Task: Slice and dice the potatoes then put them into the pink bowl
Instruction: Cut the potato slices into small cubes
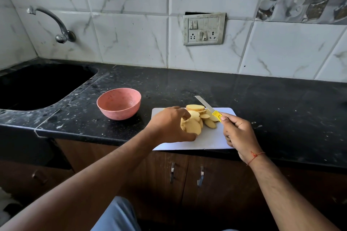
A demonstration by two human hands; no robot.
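A white cutting board (212,139) lies at the front edge of the black counter. On it are several pale yellow potato slices (205,116) and a thicker potato piece (195,107) at the back. My left hand (169,124) grips a stack of slices (193,126) at the board's left side, fingers curled over them. My right hand (238,135) holds a knife (208,107) by its yellow handle, blade pointing up and left above the slices. The pink bowl (119,103) stands to the left of the board, with nothing visible inside.
A dark sink (37,88) is sunk into the counter at the left, with a metal tap (56,24) on the tiled wall above it. A switch and socket plate (204,29) is on the wall. Brown cupboard doors with metal handles (185,174) are below.
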